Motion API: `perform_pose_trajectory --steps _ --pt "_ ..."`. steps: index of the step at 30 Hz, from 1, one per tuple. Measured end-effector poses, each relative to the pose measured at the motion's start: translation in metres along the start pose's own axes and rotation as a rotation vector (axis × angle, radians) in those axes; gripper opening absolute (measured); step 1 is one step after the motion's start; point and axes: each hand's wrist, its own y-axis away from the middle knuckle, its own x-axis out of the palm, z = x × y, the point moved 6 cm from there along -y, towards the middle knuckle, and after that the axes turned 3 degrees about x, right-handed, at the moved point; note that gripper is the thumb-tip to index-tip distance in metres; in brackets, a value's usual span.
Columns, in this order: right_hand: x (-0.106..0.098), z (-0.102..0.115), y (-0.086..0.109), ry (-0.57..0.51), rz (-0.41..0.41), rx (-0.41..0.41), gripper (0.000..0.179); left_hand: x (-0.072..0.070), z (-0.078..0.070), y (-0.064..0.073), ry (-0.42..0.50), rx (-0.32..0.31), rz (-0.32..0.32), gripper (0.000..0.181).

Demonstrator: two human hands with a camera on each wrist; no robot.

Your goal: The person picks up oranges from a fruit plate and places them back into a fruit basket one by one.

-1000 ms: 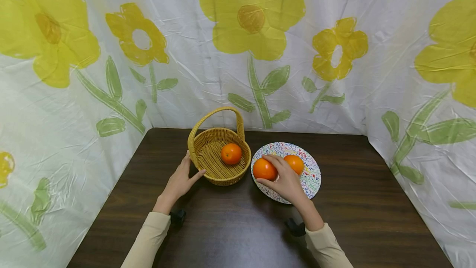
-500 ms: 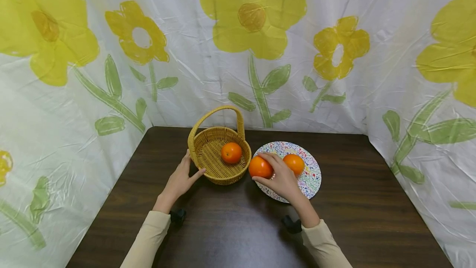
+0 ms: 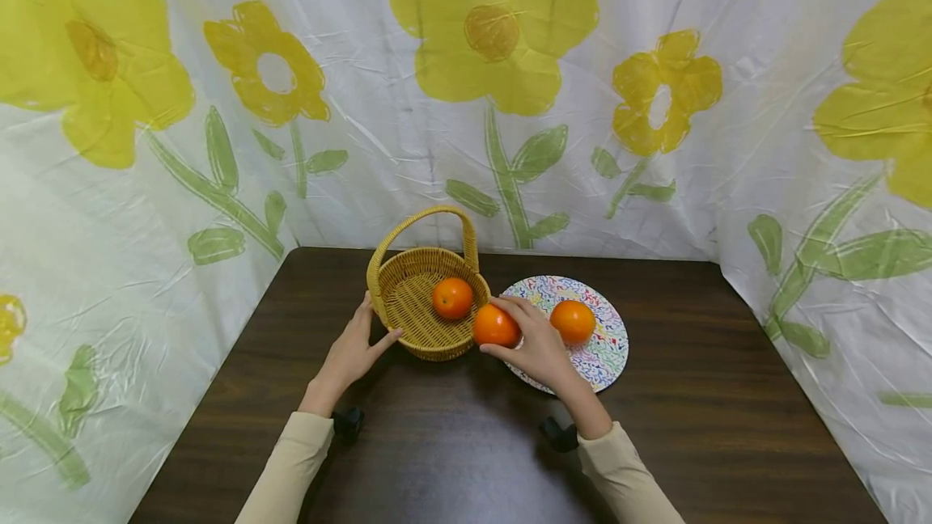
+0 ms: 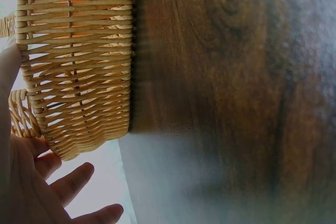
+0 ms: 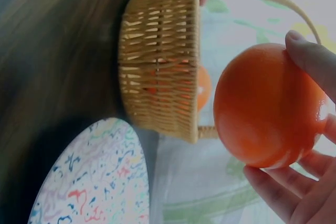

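My right hand (image 3: 535, 348) holds a shiny orange (image 3: 497, 326) between thumb and fingers, off the plate and beside the basket's right rim. In the right wrist view this orange (image 5: 268, 106) is large and near, apart from the basket. A round wicker basket (image 3: 415, 322) with an arched handle stands at the table's back; another orange (image 3: 452, 298) lies inside it. My left hand (image 3: 353, 358) touches the basket's left side, thumb and fingers spread along the rim. In the left wrist view the thumb lies on the woven wall (image 4: 79, 66), other fingers extended past it.
A round plate (image 3: 607, 350) with a multicoloured squiggle pattern lies right of the basket, bearing one orange (image 3: 573, 322). Everything stands on a dark wooden table (image 3: 451, 443). A white curtain (image 3: 364, 184) with yellow flowers hangs behind the table and at its sides.
My right hand has carried its orange leftward from above the plate to the basket's right rim. The left hand and basket have stayed in place.
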Motion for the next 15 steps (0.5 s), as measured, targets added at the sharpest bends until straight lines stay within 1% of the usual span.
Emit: perform_pose_trajectory --steps 7,15 --pt "0.007 0.006 -0.004 -0.017 0.023 -0.03 0.066 -0.001 0.0 0.0 0.004 -0.001 0.0 0.089" --pt "0.012 0.009 -0.008 -0.024 0.033 -0.061 0.067 -0.001 0.0 0.0 0.003 0.001 0.0 0.089"
